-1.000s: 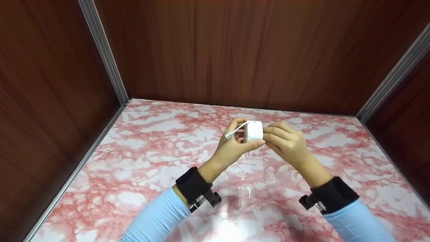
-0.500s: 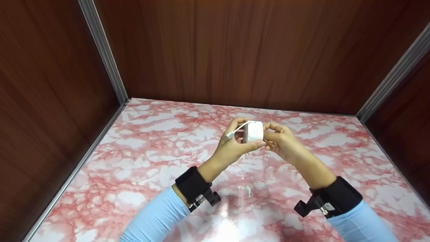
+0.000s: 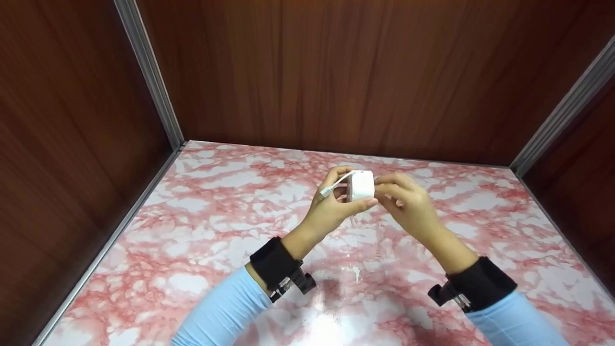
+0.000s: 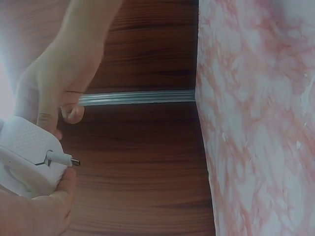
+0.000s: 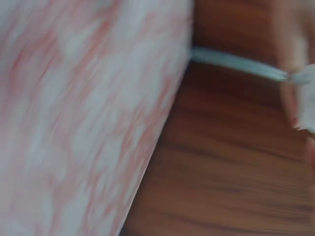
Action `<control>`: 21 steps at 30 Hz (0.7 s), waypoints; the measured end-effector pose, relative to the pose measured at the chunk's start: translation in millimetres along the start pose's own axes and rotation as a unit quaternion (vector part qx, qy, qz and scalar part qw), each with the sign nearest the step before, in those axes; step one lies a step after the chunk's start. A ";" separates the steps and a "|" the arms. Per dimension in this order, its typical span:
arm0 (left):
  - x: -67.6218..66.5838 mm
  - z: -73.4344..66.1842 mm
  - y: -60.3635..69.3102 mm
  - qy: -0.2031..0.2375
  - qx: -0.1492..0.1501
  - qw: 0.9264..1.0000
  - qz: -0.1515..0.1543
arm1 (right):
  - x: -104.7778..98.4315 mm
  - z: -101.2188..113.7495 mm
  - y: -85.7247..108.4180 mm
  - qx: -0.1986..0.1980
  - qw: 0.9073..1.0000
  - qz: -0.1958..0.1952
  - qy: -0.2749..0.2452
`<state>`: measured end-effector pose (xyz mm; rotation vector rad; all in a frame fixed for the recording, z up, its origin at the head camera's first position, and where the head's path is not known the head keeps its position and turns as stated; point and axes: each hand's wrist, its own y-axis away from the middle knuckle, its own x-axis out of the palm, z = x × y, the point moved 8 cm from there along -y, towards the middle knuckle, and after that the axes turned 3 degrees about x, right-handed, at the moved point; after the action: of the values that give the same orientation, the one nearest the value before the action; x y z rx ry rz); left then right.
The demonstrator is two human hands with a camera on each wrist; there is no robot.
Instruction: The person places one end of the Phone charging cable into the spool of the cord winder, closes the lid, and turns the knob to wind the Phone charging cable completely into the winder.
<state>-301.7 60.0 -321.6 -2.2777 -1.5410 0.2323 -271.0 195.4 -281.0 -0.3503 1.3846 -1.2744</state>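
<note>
My left hand [image 3: 329,209] holds a white charger block [image 3: 362,185] above the table, thumb along its near side and fingers behind. A short white cable [image 3: 340,180] runs from the block's top edge toward the left palm and ends in a pale connector [image 3: 325,192]. In the left wrist view, a plug [image 4: 60,158] with a metal tip juts from the block's face. My right hand [image 3: 409,204] is at the block's right side with bent fingers. Its fingertips reach the block, but whether they pinch anything is hidden. The right wrist view is blurred; the block [image 5: 308,101] shows only at its edge.
A red-and-white marbled tabletop [image 3: 216,230] lies below both hands. Dark wood panels [image 3: 326,77] wall it at the back and sides, with grey metal posts [image 3: 151,77] in the corners. Both wrists wear black straps [image 3: 276,262] with small cameras.
The left hand stays nearly in place with the block. My right hand turned at the wrist, knuckles over then back, while its fingers shifted along the block's right side.
</note>
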 end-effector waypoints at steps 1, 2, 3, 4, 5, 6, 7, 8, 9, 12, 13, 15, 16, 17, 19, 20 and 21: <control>0.5 0.2 0.1 0.003 0.000 1.000 0.002 | -2.6 7.5 2.4 -0.069 0.996 -0.029 0.048; 0.9 0.4 0.1 0.003 0.001 1.000 0.002 | -3.9 12.6 5.0 -0.122 0.988 -0.055 0.080; 1.6 0.3 0.4 0.003 0.002 1.000 0.003 | -4.4 15.5 7.2 -0.158 0.980 -0.074 0.100; 2.2 0.6 0.5 0.004 0.003 1.000 0.005 | -4.4 17.1 9.0 -0.185 0.972 -0.089 0.112; 2.7 0.7 0.8 0.005 0.003 1.000 0.005 | -3.9 17.6 10.1 -0.203 0.968 -0.097 0.115; 3.2 1.0 0.8 0.007 0.003 1.000 0.005 | -3.0 17.2 10.8 -0.214 0.965 -0.101 0.117; 3.6 1.2 0.7 0.010 0.005 1.000 0.005 | -2.2 16.6 11.1 -0.219 0.963 -0.104 0.118; 3.8 1.3 0.7 0.011 0.005 1.000 0.004 | -1.4 15.7 11.1 -0.220 0.963 -0.106 0.116; 4.1 1.7 0.6 0.014 0.005 1.000 0.004 | -0.5 14.9 11.0 -0.217 0.964 -0.108 0.113; 5.2 2.0 0.1 0.019 0.010 1.000 0.004 | 1.9 12.5 11.0 -0.190 0.971 -0.110 0.093; 5.5 1.8 0.0 0.018 0.012 1.000 0.005 | 2.8 11.4 11.2 -0.173 0.975 -0.109 0.083; 5.8 1.3 0.0 0.009 0.018 1.000 0.005 | 4.7 8.1 11.0 -0.118 0.987 -0.097 0.056; 6.0 1.0 0.0 0.006 0.022 1.000 0.005 | 6.0 5.7 10.9 -0.081 0.992 -0.088 0.041; 5.8 0.5 0.1 0.000 0.026 1.000 0.004 | 7.5 2.9 10.4 -0.038 0.996 -0.074 0.025; 4.7 -0.8 0.2 -0.019 0.035 0.999 0.001 | 11.5 -5.2 9.3 0.071 0.996 -0.036 -0.029; 4.2 -1.5 0.1 -0.031 0.039 0.999 -0.001 | 14.1 -10.2 9.0 0.135 0.989 -0.014 -0.064; 3.8 -2.2 -0.1 -0.043 0.045 0.998 -0.002 | 17.2 -15.3 9.2 0.198 0.975 0.006 -0.106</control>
<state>-299.6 63.1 -319.3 -2.2208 -1.5457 0.3958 -284.8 192.2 -301.4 -0.1952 0.9256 -1.4228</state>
